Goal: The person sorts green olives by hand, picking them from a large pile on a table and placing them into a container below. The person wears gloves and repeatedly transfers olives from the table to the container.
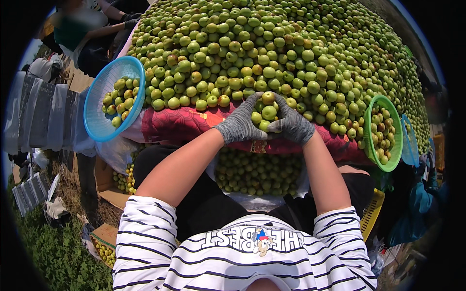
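Observation:
My left hand and my right hand, both in grey knit gloves, are cupped together at the near edge of a large heap of green jujubes. Between them they hold several jujubes, some plain green and one blushed brown. My fingertips meet the lowest fruits of the heap, and the thumbs come close together on the near side. Under my wrists runs a red patterned cloth along the heap's edge. Below it, between my knees, sits a container lined with clear plastic, full of jujubes.
A blue plastic basket, partly filled with browner jujubes, tilts at the left. At the right stands a green basket of similar fruit, with a blue basket beyond. A yellow crate is by my right side. Gloved people work at upper left and far right.

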Motion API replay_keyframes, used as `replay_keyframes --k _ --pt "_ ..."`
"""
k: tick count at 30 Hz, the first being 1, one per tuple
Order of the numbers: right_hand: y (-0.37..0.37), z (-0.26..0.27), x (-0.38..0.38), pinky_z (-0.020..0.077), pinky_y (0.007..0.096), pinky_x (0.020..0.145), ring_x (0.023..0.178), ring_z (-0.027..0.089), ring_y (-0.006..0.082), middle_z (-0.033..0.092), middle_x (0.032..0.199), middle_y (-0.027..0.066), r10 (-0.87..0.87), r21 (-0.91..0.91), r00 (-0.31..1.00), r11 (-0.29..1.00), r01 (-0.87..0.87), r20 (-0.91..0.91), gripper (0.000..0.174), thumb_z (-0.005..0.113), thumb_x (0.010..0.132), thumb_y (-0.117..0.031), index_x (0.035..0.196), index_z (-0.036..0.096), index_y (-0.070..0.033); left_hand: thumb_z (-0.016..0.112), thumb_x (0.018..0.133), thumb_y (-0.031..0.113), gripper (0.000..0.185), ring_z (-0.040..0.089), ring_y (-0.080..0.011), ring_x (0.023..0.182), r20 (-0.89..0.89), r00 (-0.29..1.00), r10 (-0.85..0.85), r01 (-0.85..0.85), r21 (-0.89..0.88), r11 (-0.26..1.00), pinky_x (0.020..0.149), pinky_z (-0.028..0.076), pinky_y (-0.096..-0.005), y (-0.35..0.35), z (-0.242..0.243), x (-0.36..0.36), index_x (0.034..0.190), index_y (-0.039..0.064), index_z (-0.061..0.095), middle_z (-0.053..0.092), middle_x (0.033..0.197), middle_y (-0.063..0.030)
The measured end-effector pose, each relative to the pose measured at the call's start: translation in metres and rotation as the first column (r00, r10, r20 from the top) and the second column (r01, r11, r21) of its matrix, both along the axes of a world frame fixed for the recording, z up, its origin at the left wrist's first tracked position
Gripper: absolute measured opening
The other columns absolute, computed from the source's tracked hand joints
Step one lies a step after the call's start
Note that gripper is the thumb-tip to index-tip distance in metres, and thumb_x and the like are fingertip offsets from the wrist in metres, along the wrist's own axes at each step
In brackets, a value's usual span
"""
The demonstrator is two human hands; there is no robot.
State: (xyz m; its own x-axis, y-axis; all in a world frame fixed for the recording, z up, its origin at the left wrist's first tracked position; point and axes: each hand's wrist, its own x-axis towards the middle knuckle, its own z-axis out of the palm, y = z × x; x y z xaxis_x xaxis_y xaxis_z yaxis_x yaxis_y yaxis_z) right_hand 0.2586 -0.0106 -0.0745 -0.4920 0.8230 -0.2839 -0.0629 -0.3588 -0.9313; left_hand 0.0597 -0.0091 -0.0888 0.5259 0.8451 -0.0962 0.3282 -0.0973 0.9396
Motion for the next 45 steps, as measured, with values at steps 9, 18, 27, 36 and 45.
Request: replay_keyframes --k 9,18,27,36,45 --pt "-0.090 0.007 0.016 0.0447 0.0361 0.105 0.125 0.051 0.0210 0.049 0.135 0.0064 -0.111 -0.107 0.984 0.990 0.096 -0.137 0.098 0.085 0.062 -0.011 0.146 0.034 -0.012 0.091 0.060 0.014 0.113 0.045 -0.0245 0.131 0.171 0.961 -0.216 0.246 -0.180 0.953 0.111 0.039 -0.0388 -0.055 0.008 0.011 0.150 0.012 0.021 0.044 0.141 -0.0126" --pt "-0.180 -0.062 0.062 0.0522 0.0439 0.096 0.117 0.057 0.0298 0.051 0.131 0.0140 -0.319 -0.496 0.899 0.857 0.139 -0.299 0.085 0.080 0.062 -0.006 0.138 0.043 -0.011 0.089 0.061 0.028 0.098 0.061 -0.0285 0.105 -0.076 0.950 -0.302 0.238 -0.447 0.862 0.097 0.048 -0.0388 -0.114 -0.029 0.055 0.142 0.005 0.040 0.060 0.119 -0.0152" --pt "-0.168 -0.160 0.119 0.0548 0.0461 0.085 0.096 0.066 0.0325 0.067 0.103 0.0190 -0.350 -0.400 0.772 0.699 0.592 0.531 0.022 0.060 0.086 -0.018 0.102 0.066 -0.004 0.079 0.072 0.045 0.099 0.027 -0.0335 0.144 -0.697 0.621 -0.358 0.426 -0.083 0.901 0.116 0.026 -0.0435 -0.131 -0.142 0.069 0.151 0.011 0.031 0.024 0.157 -0.0193" --pt "-0.190 -0.305 0.214 0.0516 0.0464 0.092 0.104 0.067 0.0318 0.068 0.114 0.0159 0.375 -0.418 -0.187 0.846 -0.331 0.908 0.041 0.040 0.096 -0.030 0.110 0.071 -0.008 0.057 0.090 0.031 0.068 0.014 -0.0356 0.149 -0.812 0.525 -0.256 0.501 0.051 0.864 0.118 0.011 -0.0587 -0.158 -0.184 0.056 0.152 0.025 0.032 0.017 0.162 -0.0115" --pt "-0.198 -0.323 0.230 0.0543 0.0460 0.087 0.103 0.068 0.0307 0.070 0.112 0.0142 0.477 -0.534 -0.248 0.685 -0.495 0.843 0.030 0.054 0.088 -0.024 0.106 0.074 -0.011 0.070 0.079 0.036 0.075 0.026 -0.0378 0.144 -0.692 0.714 -0.105 0.270 0.133 0.954 0.117 0.021 -0.0528 -0.161 -0.178 0.142 0.147 0.020 0.042 0.031 0.155 -0.0162"
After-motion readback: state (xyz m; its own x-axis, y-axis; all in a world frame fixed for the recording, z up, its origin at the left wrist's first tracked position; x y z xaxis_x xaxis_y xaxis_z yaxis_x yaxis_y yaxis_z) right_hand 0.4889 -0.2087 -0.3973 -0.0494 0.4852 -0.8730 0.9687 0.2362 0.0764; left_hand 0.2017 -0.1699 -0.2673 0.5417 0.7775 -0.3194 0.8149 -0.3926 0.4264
